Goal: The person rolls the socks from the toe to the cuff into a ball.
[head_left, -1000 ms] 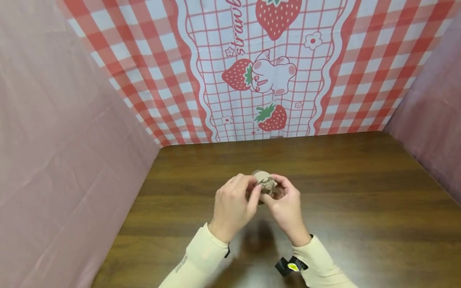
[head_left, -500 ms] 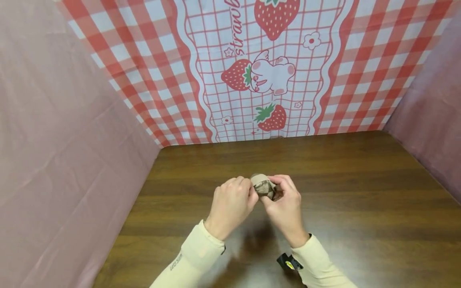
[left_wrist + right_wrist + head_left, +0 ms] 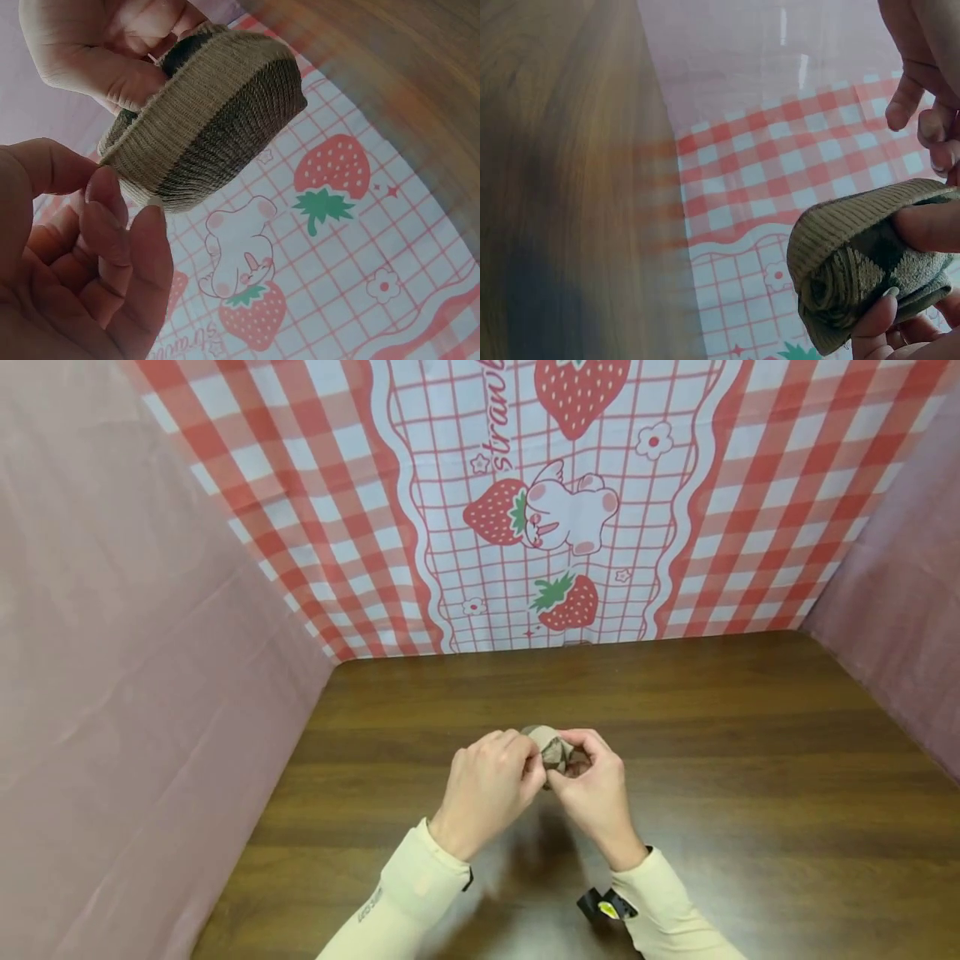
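A rolled-up sock (image 3: 553,753), tan and dark olive with a ribbed cuff, is held between both hands over the table. In the left wrist view, the left hand (image 3: 82,247) pinches the edge of the tan cuff (image 3: 169,112) between thumb and forefinger. The right hand (image 3: 596,789) grips the roll from the other side, its thumb (image 3: 930,225) tucked under the cuff at the opening. Coiled layers of the roll (image 3: 829,289) show beneath the cuff in the right wrist view. From the head view, the left hand (image 3: 487,785) covers the sock's left side.
A brown wooden table (image 3: 420,710) lies below the hands. Behind it hangs a red-and-white checked cloth with strawberries (image 3: 330,527); pink cloth (image 3: 150,677) walls the left side and another pink cloth (image 3: 892,593) the right. A black wrist device (image 3: 606,906) sits at the right cuff.
The left hand moved slightly left along the sock, then back right, its fingers shifting on the cuff. More of the dark band showed midway. The right hand stayed nearly in place.
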Demonstrator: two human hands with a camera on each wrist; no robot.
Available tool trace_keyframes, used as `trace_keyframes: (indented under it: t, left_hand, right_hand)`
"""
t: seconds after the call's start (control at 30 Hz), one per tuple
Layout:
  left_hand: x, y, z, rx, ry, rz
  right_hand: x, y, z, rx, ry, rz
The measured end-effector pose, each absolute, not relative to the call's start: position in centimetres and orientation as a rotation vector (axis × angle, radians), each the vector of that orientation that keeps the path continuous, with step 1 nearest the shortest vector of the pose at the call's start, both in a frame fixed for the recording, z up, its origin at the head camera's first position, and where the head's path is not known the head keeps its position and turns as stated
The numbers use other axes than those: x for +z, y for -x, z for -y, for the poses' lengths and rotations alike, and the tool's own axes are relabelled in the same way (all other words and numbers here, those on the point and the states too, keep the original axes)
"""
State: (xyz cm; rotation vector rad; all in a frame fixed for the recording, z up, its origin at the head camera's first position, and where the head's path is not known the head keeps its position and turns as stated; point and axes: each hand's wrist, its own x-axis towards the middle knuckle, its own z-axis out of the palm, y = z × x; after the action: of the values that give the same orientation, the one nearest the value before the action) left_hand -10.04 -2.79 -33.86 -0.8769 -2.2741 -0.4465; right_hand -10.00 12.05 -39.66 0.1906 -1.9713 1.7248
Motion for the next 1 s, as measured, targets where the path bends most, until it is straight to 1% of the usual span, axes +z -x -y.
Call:
trace_keyframes:
  t: [0.23,0.4,0.6,0.8,1.0]
  left_hand:
    - [-34.1,10.5,2.4,-0.556,0.872,2.282]
    - [-34.5,11.2,2.3,-0.815,0.837,2.267]
    - [-35.2,11.9,2.2,-1.110,0.765,2.308]
    - [-35.7,12.4,2.0,-1.271,0.775,2.328]
    - [-36.4,13.2,1.8,-1.281,0.699,2.352]
  right_hand:
    - [-39.5,10.0,-12.7,1.820,-0.095,2.056]
    - [-38.4,10.3,-13.4,2.012,-0.008,2.073]
    - [-37.1,11.2,-14.6,2.210,0.018,2.014]
    - [-36.9,12.1,-15.4,2.237,0.068,2.053]
    - [-37.5,13.0,-15.4,2.192,0.135,2.117]
